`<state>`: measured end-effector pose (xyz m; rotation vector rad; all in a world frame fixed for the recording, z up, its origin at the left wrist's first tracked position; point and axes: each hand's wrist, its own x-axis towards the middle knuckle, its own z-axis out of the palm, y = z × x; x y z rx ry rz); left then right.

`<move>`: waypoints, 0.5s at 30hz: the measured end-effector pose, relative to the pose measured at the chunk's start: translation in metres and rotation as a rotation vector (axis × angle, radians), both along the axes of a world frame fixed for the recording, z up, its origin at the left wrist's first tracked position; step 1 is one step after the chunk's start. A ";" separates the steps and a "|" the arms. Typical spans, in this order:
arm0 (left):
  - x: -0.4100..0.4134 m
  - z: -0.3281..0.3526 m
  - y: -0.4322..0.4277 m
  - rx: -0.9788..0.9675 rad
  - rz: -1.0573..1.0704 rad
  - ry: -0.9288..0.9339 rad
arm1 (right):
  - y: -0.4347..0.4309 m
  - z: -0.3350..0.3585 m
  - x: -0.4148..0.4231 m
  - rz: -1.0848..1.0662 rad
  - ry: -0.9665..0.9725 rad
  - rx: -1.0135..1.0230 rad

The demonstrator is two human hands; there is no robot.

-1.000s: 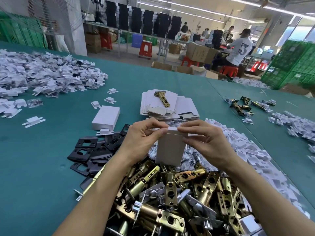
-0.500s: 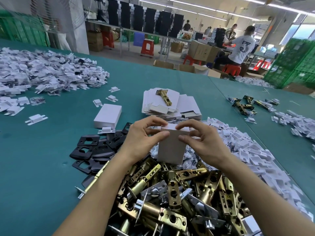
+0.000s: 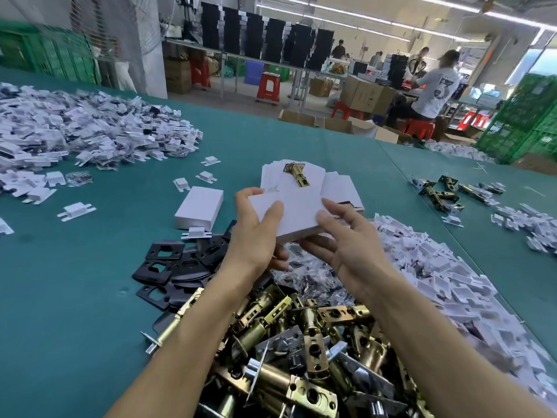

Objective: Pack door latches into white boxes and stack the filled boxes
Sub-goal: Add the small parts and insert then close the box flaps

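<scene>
Landmark for this entry: the latch pile [image 3: 301, 342], a heap of brass and silver door latches at the near edge of the green table [image 3: 75, 312], between my view's two forearms.

Task item: one white box [image 3: 297, 212], closed as far as I can see, its broad face turned up and tilted. It is off the table, held in the air just beyond the latch pile.

Left hand [image 3: 256, 236]: gripping the box at its left end, thumb laid across the top face and the other fingers curled underneath.

Right hand [image 3: 352, 251]: on the box's right edge. Thumb tip and forefinger rest on the top side, remaining fingers reach below. The fingers are only loosely bent, and I read it as a light hold.

Around the landmark:
- Beyond the pile, past the held box: a stack of flat box blanks [image 3: 337, 185] with a single latch [image 3: 297, 175] lying on top.
- Beyond and left of the pile: a second white box [image 3: 199, 206], closed, flat on the table.
- Left of the pile, touching its edge: black plates [image 3: 168, 267], overlapping.
- Right of the pile: a long drift of white inserts [image 3: 446, 276].
- Between the pile and the held box: small clear bags [image 3: 301, 279], contents too small to tell.
</scene>
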<state>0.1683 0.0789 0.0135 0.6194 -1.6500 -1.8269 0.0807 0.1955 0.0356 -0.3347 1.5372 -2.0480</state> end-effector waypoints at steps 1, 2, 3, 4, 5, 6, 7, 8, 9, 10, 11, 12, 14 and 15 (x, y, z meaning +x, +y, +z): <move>0.000 -0.001 -0.002 -0.019 0.043 -0.013 | -0.004 0.000 0.001 0.016 0.003 0.008; 0.000 -0.003 -0.006 -0.030 0.075 -0.032 | -0.006 0.001 0.000 0.044 0.011 0.020; -0.001 -0.003 -0.011 -0.021 0.108 -0.048 | -0.010 0.002 0.000 0.089 0.031 0.045; -0.003 -0.003 -0.016 0.013 0.148 -0.048 | -0.013 0.004 -0.002 0.145 0.073 0.087; -0.007 -0.002 -0.023 0.060 0.195 -0.034 | -0.017 0.005 -0.003 0.199 0.141 0.155; -0.011 0.001 -0.031 0.098 0.249 -0.015 | -0.020 0.006 -0.003 0.242 0.222 0.234; -0.015 0.003 -0.040 0.118 0.310 0.001 | -0.023 0.008 -0.004 0.270 0.294 0.301; -0.020 0.005 -0.050 0.125 0.379 0.013 | -0.025 0.010 -0.005 0.285 0.341 0.346; -0.023 0.006 -0.062 0.123 0.448 0.014 | -0.026 0.012 -0.006 0.298 0.359 0.370; -0.025 0.006 -0.074 0.111 0.512 -0.004 | -0.026 0.013 -0.008 0.317 0.361 0.387; -0.026 0.004 -0.086 0.095 0.568 -0.042 | -0.024 0.014 -0.009 0.341 0.359 0.406; -0.025 0.001 -0.098 0.081 0.610 -0.101 | -0.021 0.013 -0.011 0.364 0.360 0.430; -0.022 -0.011 -0.117 0.042 0.633 -0.272 | -0.013 0.009 -0.016 0.391 0.351 0.459; -0.020 -0.018 -0.124 0.005 0.620 -0.367 | -0.010 0.007 -0.018 0.391 0.339 0.464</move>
